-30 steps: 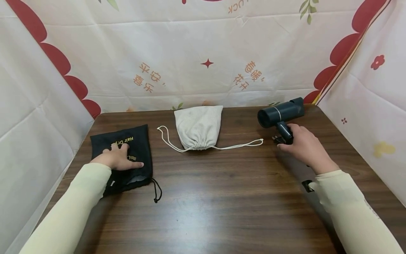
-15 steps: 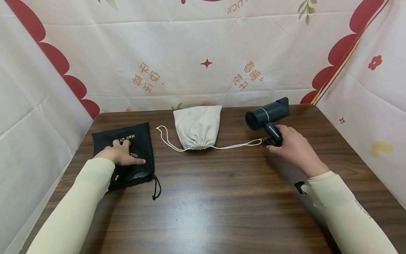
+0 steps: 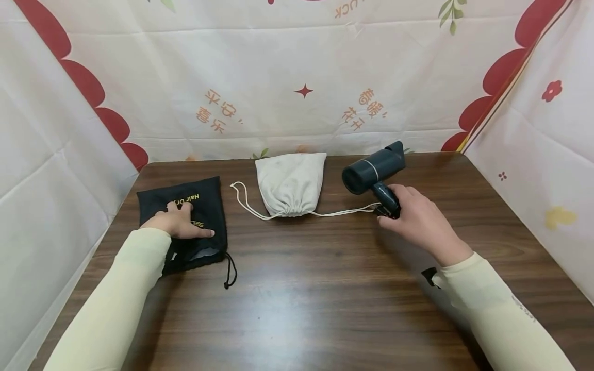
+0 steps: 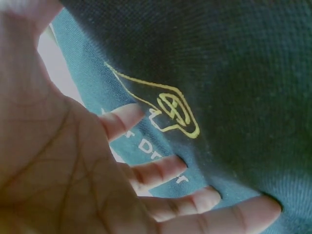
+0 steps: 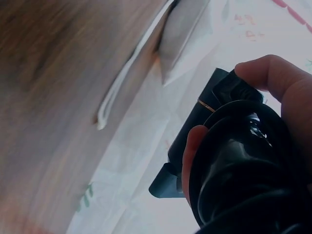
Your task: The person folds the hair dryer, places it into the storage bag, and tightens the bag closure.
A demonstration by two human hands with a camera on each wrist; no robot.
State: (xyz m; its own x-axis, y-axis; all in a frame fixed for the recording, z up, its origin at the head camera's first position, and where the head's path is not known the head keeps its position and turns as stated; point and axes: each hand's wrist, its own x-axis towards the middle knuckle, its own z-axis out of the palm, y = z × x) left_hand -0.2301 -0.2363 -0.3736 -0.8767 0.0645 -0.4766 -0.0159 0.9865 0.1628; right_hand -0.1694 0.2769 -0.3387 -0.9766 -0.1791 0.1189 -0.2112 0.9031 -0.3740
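Observation:
My right hand (image 3: 419, 221) grips the handle of a dark green hair dryer (image 3: 375, 167) at the back right. In the right wrist view, fingers curl round it, and glossy black loops of cord (image 5: 239, 161) bulge in front of the barrel. At the left, my left hand (image 3: 178, 221) rests on a flat black drawstring pouch (image 3: 204, 198) with yellow "Hair Dryer" lettering. The left wrist view shows its fingers spread and fairly straight against the black cloth (image 4: 234, 97). Between the hands lies a cream drawstring bag (image 3: 291, 183), its mouth gathered toward me.
White cords (image 3: 343, 212) stretch out from both sides of the cream bag, the right one reaching the hair dryer's handle. A black cord loop (image 3: 230, 270) trails from the pouch. Printed cloth (image 3: 301, 62) closes off the back and sides of the wooden table (image 3: 297, 288).
My right hand has carried the hair dryer leftward, nearer the cream bag. The black pouch has slid slightly away from me and to the right under my left hand.

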